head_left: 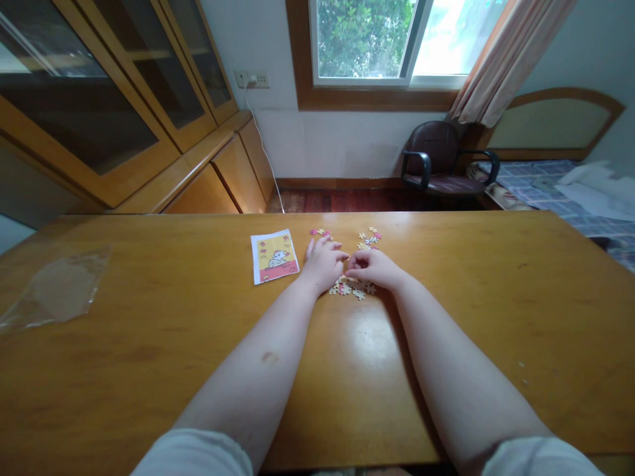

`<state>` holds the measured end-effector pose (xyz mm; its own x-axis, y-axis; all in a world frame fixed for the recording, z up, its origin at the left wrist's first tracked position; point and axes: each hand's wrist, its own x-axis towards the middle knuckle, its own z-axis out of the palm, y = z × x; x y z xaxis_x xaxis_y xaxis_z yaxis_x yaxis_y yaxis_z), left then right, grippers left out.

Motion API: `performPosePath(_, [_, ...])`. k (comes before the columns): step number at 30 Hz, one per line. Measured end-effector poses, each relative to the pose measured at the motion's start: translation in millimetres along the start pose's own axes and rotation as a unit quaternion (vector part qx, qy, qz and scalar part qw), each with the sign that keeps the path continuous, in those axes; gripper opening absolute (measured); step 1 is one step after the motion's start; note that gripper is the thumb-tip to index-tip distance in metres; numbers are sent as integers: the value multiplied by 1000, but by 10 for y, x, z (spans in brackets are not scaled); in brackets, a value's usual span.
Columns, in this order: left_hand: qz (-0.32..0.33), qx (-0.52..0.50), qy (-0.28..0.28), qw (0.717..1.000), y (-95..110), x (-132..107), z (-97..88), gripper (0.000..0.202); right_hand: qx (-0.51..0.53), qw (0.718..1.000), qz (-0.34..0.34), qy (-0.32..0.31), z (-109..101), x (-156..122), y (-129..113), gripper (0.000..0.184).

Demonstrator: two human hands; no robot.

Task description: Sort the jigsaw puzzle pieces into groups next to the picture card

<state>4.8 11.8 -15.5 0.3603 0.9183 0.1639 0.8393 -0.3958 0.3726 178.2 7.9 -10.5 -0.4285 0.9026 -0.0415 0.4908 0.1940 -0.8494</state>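
Observation:
My left hand [323, 262] lies palm down on the table with its fingers spread, close to small jigsaw puzzle pieces. Facing it, my right hand [373, 268] has its thumb and fingers curled together; whatever they pinch is too small to make out. A loose pile of puzzle pieces [358, 292], pale yellow, white and pink, lies just below both hands. Beyond my left hand are pink and yellow pieces [320, 232]. Past my right hand sits another cluster of pieces [371, 238]. The printed picture card [275, 256], showing a white cartoon animal on yellow and pink, rests left of my left hand.
The wooden table [198, 370] carries a clear plastic bag [64, 284] at its left. Beyond the far edge stand a brown office chair [436, 155] and a bed [540, 185]. A wooden cabinet [198, 165] lines the left wall, and a white cord [262, 142] hangs from the outlet.

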Motion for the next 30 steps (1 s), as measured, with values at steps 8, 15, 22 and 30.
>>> performPosePath(8, [-33,-14,34,999,-4,14,-4,35,-45,997,-13,-65,16,20,73,36])
performPosePath(15, [-30,-26,57,998,11,12,-30,33,-90,995,-4,-48,24,21,20,27])
performPosePath(22, [-25,-34,68,997,-5,15,-22,31,-56,998,-4,-19,28,27,29,18])
performPosePath(30, [-8,-87,56,995,40,10,-89,29,-4,991,56,121,45,66,21,28])
